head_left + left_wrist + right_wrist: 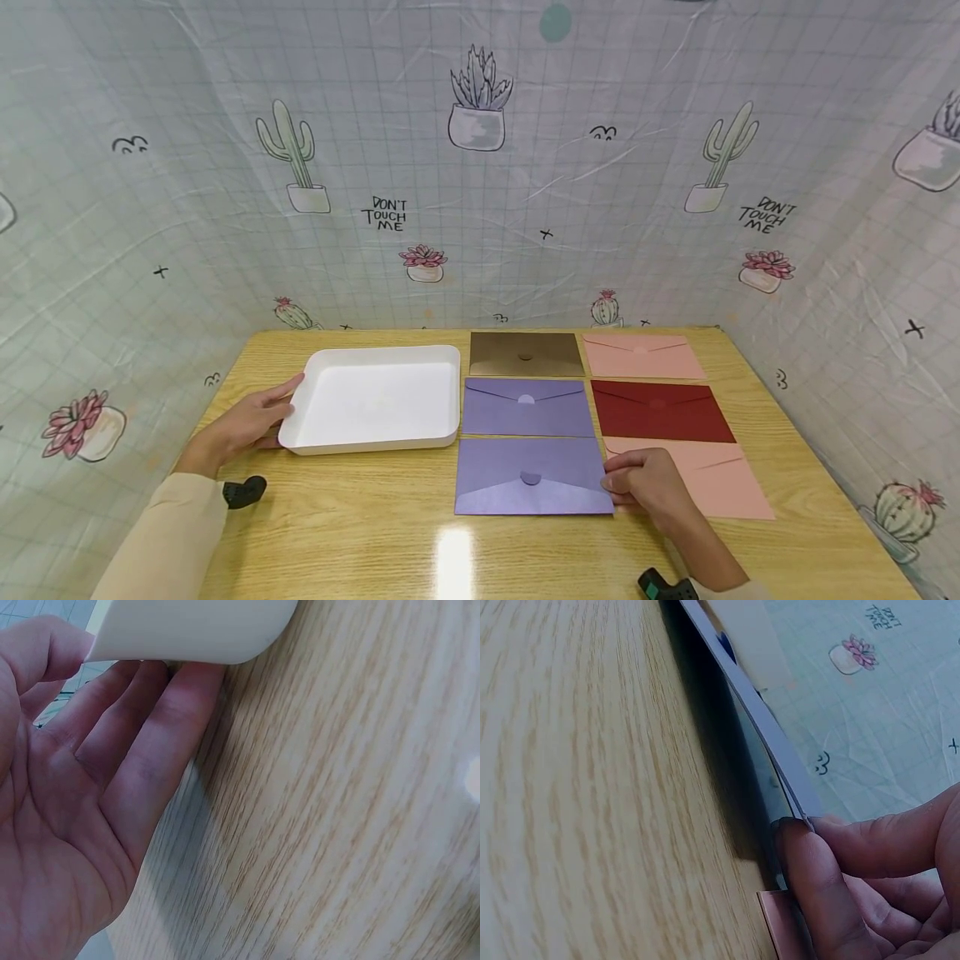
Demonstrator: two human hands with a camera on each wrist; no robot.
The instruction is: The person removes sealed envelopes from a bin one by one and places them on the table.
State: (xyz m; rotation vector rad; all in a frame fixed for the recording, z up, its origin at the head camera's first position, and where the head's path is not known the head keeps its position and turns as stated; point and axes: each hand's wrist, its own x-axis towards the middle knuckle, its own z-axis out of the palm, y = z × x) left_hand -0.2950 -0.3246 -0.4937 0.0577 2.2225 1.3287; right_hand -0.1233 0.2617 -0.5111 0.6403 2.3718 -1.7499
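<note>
My left hand (pixel 243 423) holds the left end of a shallow white tray (pixel 375 447). In the left wrist view the thumb lies against the tray wall (pixel 187 630) and the fingers (pixel 161 742) reach under its bottom edge. My right hand (pixel 651 483) pinches the right edge of the front purple envelope (pixel 495 475) between thumb and finger. Seen from the right wrist, that envelope (pixel 754 712) tilts up off the table, a dark shadow under it. The pink envelope (pixel 731 479) beside it is partly hidden by my right hand.
Behind the front row lie a second purple envelope (pixel 487 412) and a dark red envelope (pixel 667 417). Farther back are a brown envelope (pixel 502 354) and another pink envelope (pixel 645 362). A cactus-printed cloth (pixel 562 183) encloses the wooden table (pixel 337 525) at the back and sides.
</note>
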